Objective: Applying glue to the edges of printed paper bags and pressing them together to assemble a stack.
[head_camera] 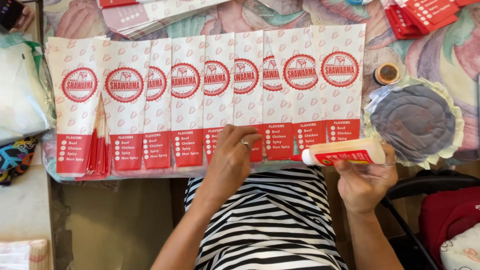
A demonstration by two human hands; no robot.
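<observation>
Starting from the far left, there's a clear plastic bag (20, 95) at the table (435, 50) edge, then a long row of red-and-white paper sleeves (200, 100) fanned out overlapping across the table, with a thicker stack (100, 145) tucked under the second one. Left hand (231, 157) is around the middle of the row, fingers pressed flat on the red bottom strip of a sleeve, so it's open and pinning, not gripping anything. Right hand (364, 180) is just past that, grip closed around a glue bottle (345, 152) lying sideways, red nozzle pointing left at the bottom edge of the sleeves. Further right sit a small round jar (387, 73), a grey round cloth pad (412, 122), and red printed slips (425, 17) up top.

As for progress, honestly hard to call: I can't see any glue on the strips, so I'd guess gluing is somewhere mid-row, with the sleeves right of the nozzle possibly untouched.
</observation>
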